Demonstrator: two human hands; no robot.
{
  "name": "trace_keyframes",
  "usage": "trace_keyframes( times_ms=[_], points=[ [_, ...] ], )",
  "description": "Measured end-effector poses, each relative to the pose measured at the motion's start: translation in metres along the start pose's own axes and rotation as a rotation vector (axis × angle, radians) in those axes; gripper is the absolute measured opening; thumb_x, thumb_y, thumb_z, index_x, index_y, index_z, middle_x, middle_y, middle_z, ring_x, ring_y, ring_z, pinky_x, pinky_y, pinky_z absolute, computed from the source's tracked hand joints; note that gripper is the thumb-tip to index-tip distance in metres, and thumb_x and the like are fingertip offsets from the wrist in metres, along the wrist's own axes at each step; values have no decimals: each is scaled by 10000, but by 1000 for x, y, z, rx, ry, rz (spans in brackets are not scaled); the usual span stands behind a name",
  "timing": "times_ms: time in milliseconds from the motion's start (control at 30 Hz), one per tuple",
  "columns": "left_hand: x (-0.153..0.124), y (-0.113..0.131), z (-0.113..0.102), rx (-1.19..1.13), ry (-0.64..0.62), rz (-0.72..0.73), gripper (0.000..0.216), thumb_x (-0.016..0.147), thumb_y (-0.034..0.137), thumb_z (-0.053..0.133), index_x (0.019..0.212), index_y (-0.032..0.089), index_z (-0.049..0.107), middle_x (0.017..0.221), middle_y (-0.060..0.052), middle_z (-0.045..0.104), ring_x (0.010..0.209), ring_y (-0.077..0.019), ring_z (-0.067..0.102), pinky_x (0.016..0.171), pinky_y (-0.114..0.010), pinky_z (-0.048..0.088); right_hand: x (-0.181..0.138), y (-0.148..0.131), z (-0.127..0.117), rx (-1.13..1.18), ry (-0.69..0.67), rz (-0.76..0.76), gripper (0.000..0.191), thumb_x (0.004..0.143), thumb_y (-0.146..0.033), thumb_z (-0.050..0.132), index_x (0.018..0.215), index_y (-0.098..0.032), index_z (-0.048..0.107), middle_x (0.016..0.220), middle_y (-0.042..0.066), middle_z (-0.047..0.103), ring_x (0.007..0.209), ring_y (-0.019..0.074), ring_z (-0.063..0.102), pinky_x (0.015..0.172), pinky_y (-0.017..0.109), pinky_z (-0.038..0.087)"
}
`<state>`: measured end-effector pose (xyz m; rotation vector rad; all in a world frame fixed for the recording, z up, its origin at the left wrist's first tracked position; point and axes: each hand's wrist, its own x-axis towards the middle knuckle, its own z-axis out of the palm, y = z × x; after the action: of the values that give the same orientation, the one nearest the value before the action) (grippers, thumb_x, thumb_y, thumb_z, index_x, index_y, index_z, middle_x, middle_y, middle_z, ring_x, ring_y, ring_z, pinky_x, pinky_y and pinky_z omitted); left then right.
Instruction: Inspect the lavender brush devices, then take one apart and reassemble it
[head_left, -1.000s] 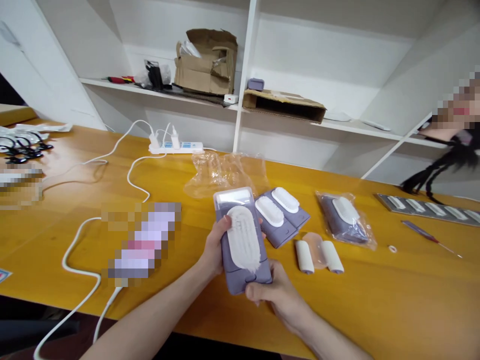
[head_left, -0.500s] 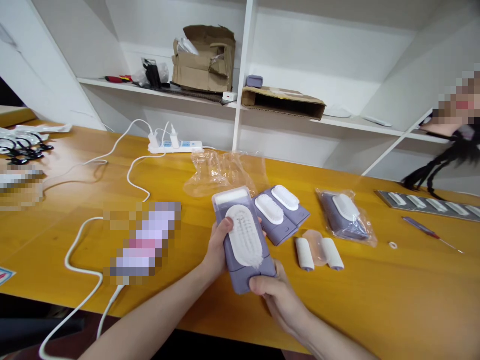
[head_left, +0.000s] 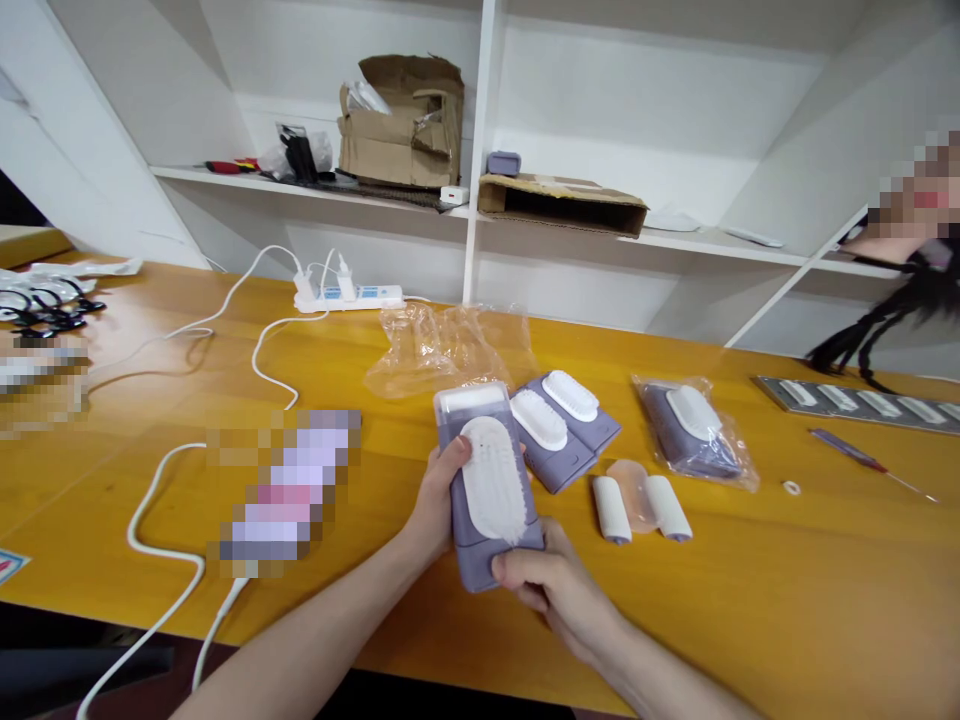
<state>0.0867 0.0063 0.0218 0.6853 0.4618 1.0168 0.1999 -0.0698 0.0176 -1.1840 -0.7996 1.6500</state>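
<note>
Over on the left of the orange-brown tabletop point(head_left: 750, 620), I had a pixelated object point(head_left: 289, 485), a white cable point(head_left: 226, 603) trailing from its near end, and, behind it, a white power strip point(head_left: 367, 297). Then, moving right, the action: the left hand point(head_left: 435, 500) was curled round the left edge of a purple device point(head_left: 489, 495), thumb laid on its white oval pad, fingers mostly hidden behind. I had that device up off the wood near the front, tilted, pad facing me, clear end pointing away. At its lower right corner, the right hand point(head_left: 555, 575) was pinching the casing, thumb on top, other fingers bent beneath; how hard, I couldn't tell. Just beyond lay two similar devices point(head_left: 555, 470), touching, pads up. Next came two white rollers point(head_left: 613, 510) flanking a translucent piece point(head_left: 637, 497), then a bagged device point(head_left: 690, 430), a small white ring point(head_left: 791, 488) and a purple-handled screwdriver point(head_left: 847, 450).
</note>
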Motion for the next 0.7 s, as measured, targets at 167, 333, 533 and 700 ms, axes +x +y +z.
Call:
trace_keyframes(
  times_ms=[167,333,533,700],
  points=[
    [-6,2,2,-34,15,42,532,668,543,624,928,84,694,925,-156,714,750,-306,680,575,-352,539,-4,6,6,39,32,-80,190,507,-98,618,520,-178,447,466,-91,323,449,55,152,411,226,92],
    [-3,7,4,-111,12,-47,558,784,571,460,920,81,690,946,-151,710,722,-280,682,562,-339,532,-6,12,10,74,54,-125,151,492,-116,662,570,-160,541,501,-72,423,482,68,256,448,212,196],
    [1,12,5,-191,-4,-132,579,805,572,416,945,73,673,957,-153,706,702,-271,681,550,-332,526,-4,15,7,61,15,-175,224,509,-205,765,662,-154,609,575,-51,502,545,90,367,518,218,297],
    [0,15,6,-216,8,-145,565,798,567,433,937,69,663,906,-156,707,680,-271,678,552,-343,524,-1,16,5,22,-48,-230,264,507,-245,803,677,-154,623,611,-38,528,580,107,392,547,235,318]
  ],
)
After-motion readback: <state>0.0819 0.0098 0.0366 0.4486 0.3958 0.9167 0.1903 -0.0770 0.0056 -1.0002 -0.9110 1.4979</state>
